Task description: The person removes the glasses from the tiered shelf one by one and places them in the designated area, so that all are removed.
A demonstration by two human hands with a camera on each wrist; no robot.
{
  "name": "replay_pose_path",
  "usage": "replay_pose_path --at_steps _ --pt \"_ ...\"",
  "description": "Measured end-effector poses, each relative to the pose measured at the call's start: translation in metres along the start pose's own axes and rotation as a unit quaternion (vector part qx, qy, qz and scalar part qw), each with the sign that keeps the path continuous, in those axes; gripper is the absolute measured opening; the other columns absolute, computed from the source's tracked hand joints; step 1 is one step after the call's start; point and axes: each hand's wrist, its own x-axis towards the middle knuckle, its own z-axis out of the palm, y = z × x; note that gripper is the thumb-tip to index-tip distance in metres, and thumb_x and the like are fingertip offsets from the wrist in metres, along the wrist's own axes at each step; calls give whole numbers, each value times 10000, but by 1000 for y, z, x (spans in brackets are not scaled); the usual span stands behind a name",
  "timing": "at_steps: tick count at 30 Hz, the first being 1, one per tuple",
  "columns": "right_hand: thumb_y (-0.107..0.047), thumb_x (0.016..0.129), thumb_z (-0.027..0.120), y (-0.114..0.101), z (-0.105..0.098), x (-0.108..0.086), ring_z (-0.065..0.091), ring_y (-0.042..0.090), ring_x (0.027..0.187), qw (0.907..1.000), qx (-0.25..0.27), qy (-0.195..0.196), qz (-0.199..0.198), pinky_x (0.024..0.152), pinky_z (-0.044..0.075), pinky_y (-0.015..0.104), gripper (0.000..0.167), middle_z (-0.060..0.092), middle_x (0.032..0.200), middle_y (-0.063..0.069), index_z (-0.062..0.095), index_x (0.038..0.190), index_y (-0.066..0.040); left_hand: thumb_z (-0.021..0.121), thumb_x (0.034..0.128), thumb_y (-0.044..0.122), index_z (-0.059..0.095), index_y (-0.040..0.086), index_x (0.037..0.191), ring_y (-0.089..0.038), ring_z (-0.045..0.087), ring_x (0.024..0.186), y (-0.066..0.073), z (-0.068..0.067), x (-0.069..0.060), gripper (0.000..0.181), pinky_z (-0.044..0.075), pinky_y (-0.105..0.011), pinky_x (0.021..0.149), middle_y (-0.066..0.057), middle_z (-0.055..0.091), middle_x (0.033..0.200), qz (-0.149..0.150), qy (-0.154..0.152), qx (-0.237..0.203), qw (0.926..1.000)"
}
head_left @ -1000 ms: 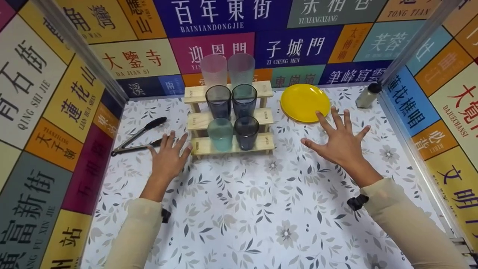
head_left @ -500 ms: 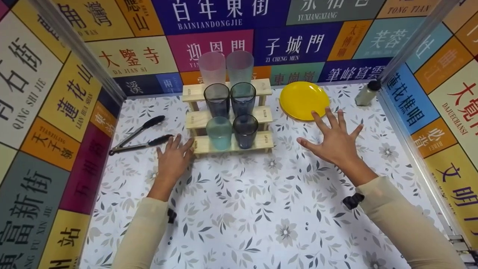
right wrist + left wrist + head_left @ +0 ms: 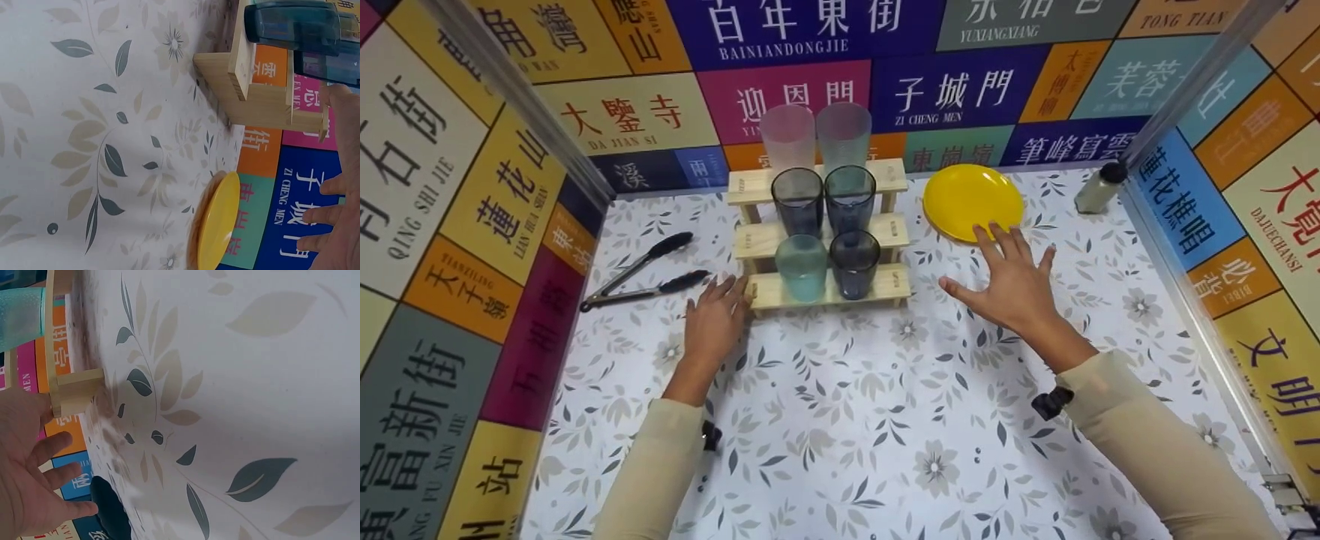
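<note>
A three-step wooden rack (image 3: pixel 750 241) carries several cups in pairs: a teal cup (image 3: pixel 801 270) and a dark cup (image 3: pixel 855 266) on the lowest step, two dark cups above, two frosted ones on top. My left hand (image 3: pixel 712 326) is at the rack's lower left end, fingers extended; in the left wrist view the hand (image 3: pixel 34 467) appears at the rack's end (image 3: pixel 79 388), and contact is unclear. My right hand (image 3: pixel 1011 289) is spread and holds nothing, just in front of a yellow plate (image 3: pixel 971 201); whether the fingertips touch it I cannot tell.
Black-tipped tongs (image 3: pixel 641 274) lie spread on the table left of the rack. A small bottle with a black lid (image 3: pixel 1099 189) stands at the back right. Printed panels (image 3: pixel 780 37) enclose the back and sides of the patterned table (image 3: pixel 840 450).
My left hand has moved right, away from the tongs and closer to the rack's end. My right hand has shifted left, still spread. Rack, cups and plate have stayed put.
</note>
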Motion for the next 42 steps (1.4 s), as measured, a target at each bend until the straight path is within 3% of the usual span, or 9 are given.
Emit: replay_pose_path --at_steps 7,12,16,21,25,34,36,42 --pt "-727 935 746 -12 8 4 370 465 1626 9987 356 227 -292 1242 152 888 1033 429 1746 179 419 1710 -127 615 1105 176 600 108 1599 -508 560 1499 -4 5 1 499 413 -823 1153 -142 646 1586 155 258 -403 9987" --pt "-633 936 805 -25 12 7 456 454 1563 9939 809 372 -655 1282 268 784 972 500 1687 179 468 1680 -106 613 1110 152 600 66 1591 -557 577 1454 -5 6 1 488 447 -720 1197 -226 690 1500 266 367 -788 9959" --pt "-585 943 827 -38 15 10 478 435 1547 9884 1270 192 -811 1296 361 658 958 509 1680 167 458 1685 -103 596 1129 173 569 67 1616 -551 601 1423 -6 7 0 499 471 -651 1202 -270 705 1453 176 229 -945 9951" --pt "-604 945 823 -55 19 13 480 411 1563 9819 1709 -166 -798 1272 407 645 948 494 1693 159 467 1671 -109 566 1153 202 531 68 1642 -536 670 1305 -5 8 1 508 515 -659 1122 -312 710 1401 9 11 -1068 9943" --pt "-621 927 840 -66 26 17 505 399 1556 9747 2039 -332 -849 1264 412 652 981 521 1677 152 461 1675 -112 548 1173 263 503 104 1669 -516 671 1337 -6 9 1 522 516 -657 1122 -286 682 1475 -237 -159 -1350 9904" --pt "-490 885 936 -86 48 28 636 400 1415 9471 2995 -303 -1109 1206 517 551 1016 661 1505 205 463 1638 2 507 1190 395 458 195 1705 -581 724 1156 -8 13 -1 555 538 -698 1008 -276 748 1348 -523 -414 -1528 9860" --pt "-476 874 952 -90 52 30 653 374 1401 9419 3163 -341 -1077 1196 532 530 1019 673 1490 191 468 1634 0 498 1191 406 450 203 1708 -584 716 1179 -9 13 -2 558 533 -701 1025 -280 747 1352 -589 -441 -1544 9853" --pt "-490 854 967 -104 58 35 704 318 1340 9363 3329 -347 -1066 1139 578 517 999 702 1453 159 498 1625 -59 487 1195 407 442 219 1714 -578 714 1199 -9 13 0 554 530 -693 1049 -292 745 1349 -707 -435 -1650 9828"
